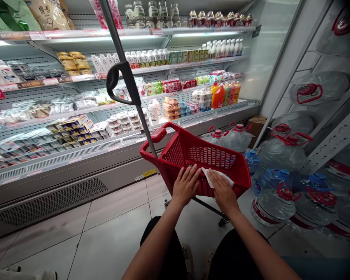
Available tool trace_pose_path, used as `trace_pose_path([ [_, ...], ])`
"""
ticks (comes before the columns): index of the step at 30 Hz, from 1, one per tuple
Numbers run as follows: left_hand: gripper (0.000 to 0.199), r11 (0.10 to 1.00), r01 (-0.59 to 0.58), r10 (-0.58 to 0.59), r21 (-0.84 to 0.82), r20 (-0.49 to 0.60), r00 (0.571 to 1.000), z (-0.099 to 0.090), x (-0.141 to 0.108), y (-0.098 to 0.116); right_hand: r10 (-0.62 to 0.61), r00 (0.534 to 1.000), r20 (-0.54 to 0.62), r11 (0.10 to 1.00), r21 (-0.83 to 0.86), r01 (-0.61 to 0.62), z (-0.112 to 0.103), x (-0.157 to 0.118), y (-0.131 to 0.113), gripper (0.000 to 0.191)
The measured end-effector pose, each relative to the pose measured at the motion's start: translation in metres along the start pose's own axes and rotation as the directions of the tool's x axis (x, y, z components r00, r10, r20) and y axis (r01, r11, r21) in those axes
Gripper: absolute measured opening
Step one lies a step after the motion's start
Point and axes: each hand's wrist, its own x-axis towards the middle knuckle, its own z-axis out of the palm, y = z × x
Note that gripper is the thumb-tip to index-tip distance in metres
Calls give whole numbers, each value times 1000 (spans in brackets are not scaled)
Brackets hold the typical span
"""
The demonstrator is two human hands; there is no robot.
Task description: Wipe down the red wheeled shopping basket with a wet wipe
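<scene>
A red plastic shopping basket cart point(240, 175) with latticed sides stands in front of my knees. My left hand point(187, 184) lies over its near rim, fingers stretched out and holding nothing. Beside it, my right hand point(221, 188) presses a white cloth or tissue point(228, 179) against the same rim, with the fingers laid flat over it. A grey pole point(144, 126) rises at the cart's left end and carries a black grip point(126, 83). The near wall of the basket is partly hidden by my hands.
Beyond the cart runs a refrigerated display case point(111, 155) stocked with bottles, tubs and packs. Large water jugs point(275, 204) with red handles crowd the right side, beside a metal rack point(335, 136). Another person's shoe point(48, 275) shows at lower left on the tiled floor point(111, 241).
</scene>
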Motion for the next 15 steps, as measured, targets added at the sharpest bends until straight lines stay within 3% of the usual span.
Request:
trace_pose_path([
  [6, 60, 993, 114, -111, 36, -63, 992, -34, -1, -57, 163, 987, -14, 987, -8, -163, -14, -31, 65, 71],
  [9, 54, 983, 179, -174, 47, -95, 980, -46, -2, -67, 256, 965, -54, 967, 10, -256, -8, -34, 85, 65],
  [12, 53, 975, 220, -217, 21, -112, 970, -49, -1, -57, 264, 961, -86, 965, 29, -262, 2, -23, 79, 65],
  [15, 53, 969, 249, -247, -6, -131, 960, -46, 1, -42, 172, 983, -65, 984, 60, -168, 13, 2, 42, 70],
])
